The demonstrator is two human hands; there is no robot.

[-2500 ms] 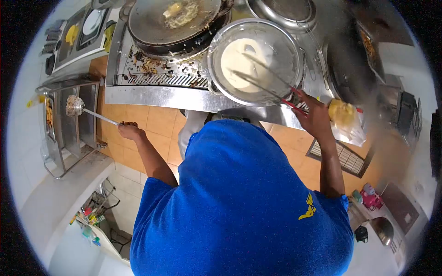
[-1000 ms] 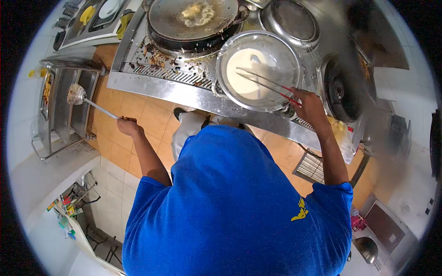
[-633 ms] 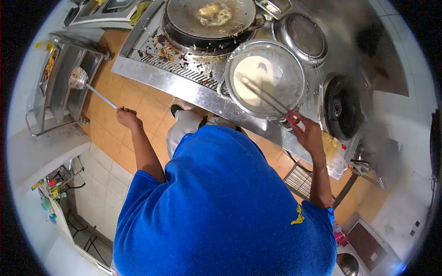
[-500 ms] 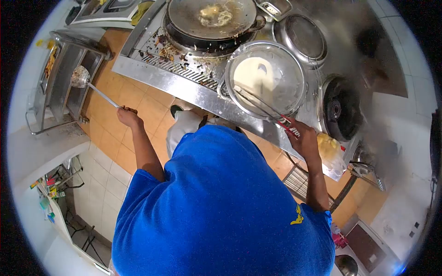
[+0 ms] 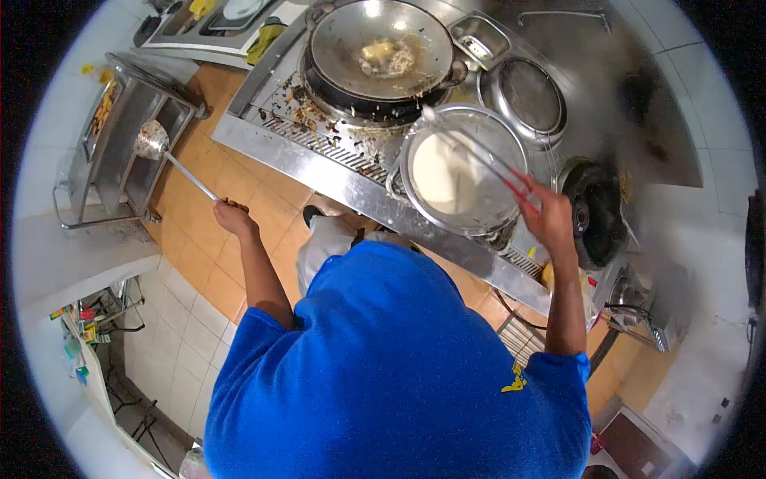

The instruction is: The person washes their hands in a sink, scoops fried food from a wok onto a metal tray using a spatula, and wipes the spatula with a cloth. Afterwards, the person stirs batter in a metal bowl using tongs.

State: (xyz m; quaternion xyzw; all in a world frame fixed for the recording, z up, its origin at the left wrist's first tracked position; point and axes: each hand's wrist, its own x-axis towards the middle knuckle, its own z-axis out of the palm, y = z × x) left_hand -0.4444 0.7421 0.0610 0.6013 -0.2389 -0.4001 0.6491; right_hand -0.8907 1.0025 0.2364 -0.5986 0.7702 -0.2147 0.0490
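My left hand (image 5: 232, 216) is closed round the handle of a long-handled ladle (image 5: 152, 142), held out to the left above the floor. Its round head is coated or filled with pale, speckled food; which of the two I cannot tell. In my right hand (image 5: 552, 222) are metal tongs (image 5: 499, 166) with red grips. They cross above a large metal bowl (image 5: 401, 185) of creamy batter (image 5: 441, 180). At their blurred tips, near the bowl's far rim, is something whitish. Beyond it, a wok (image 5: 339, 60) holds frying yellowish food (image 5: 388, 57).
Crumbs and burnt scraps litter the steel stove top (image 5: 263, 128) beside the wok. Right of the bowl are a round lidded pot (image 5: 527, 100) and a dark burner (image 5: 598, 211). A small steel tray (image 5: 480, 40) sits behind. A metal trolley (image 5: 120, 136) stands at left.
My right hand has raised the tongs from the bowl's near side and swung their tips toward the wok. My left hand still grips the ladle. The view has shifted slightly.
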